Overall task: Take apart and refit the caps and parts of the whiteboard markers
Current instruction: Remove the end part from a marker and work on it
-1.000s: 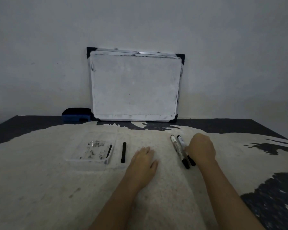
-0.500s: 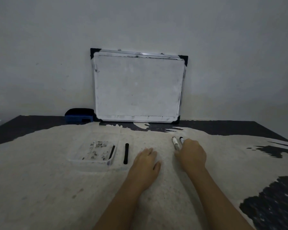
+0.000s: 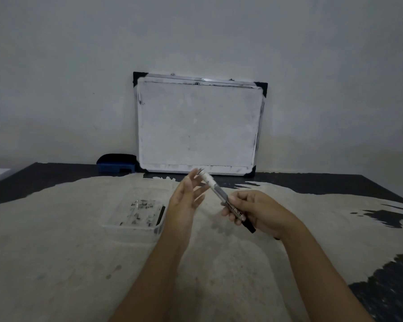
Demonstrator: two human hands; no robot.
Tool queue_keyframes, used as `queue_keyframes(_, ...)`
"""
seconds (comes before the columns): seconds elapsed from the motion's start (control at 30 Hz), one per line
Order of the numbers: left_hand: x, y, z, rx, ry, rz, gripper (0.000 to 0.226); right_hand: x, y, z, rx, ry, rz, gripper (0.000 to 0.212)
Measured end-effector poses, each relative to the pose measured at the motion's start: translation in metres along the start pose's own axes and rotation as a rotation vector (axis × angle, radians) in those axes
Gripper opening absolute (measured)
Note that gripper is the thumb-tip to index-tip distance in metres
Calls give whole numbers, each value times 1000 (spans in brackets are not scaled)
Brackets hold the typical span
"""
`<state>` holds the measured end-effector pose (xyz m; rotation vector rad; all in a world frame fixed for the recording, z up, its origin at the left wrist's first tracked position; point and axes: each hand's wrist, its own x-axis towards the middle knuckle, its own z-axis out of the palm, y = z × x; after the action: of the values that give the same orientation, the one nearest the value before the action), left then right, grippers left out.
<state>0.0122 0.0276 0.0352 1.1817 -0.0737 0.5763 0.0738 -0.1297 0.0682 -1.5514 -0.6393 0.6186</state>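
Observation:
My right hand (image 3: 256,211) grips a whiteboard marker (image 3: 215,189) by its lower half and holds it above the table, tilted up to the left. Its black end sticks out below my fingers and its white end points at the whiteboard. My left hand (image 3: 186,198) is raised beside that white end with fingers spread, and I cannot tell whether the fingertips touch it. A thin black marker part (image 3: 160,214) lies in the clear plastic tray (image 3: 128,227) left of my left hand. The second marker and the other loose black piece are hidden.
A small whiteboard (image 3: 198,126) leans on the wall at the back of the table. A blue eraser (image 3: 115,164) sits to its left. A cream cloth (image 3: 56,263) covers most of the dark table.
My right hand closed on one of the two markers and lifted it off the cloth. My left hand rose from the table up to the marker's white end.

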Motion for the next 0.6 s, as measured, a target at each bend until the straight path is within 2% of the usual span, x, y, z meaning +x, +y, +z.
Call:
queue_keyframes(0.1,2,7,0,-107,-63,43,38,-2,-6,6,-18,-125,17,24)
queue_keyframes(0.2,2,12,1,-131,-93,64,34,-4,-9,9,-2,-170,37,27)
queue_keyframes(0.33,2,14,4,-137,-33,85,28,-4,-9,7,-29,-238,69,35)
queue_keyframes(0.43,2,14,6,-144,50,87,23,-5,-10,4,-191,-176,18,33)
queue_keyframes(0.6,2,13,11,-141,172,86,15,-3,-8,2,-417,9,-93,16)
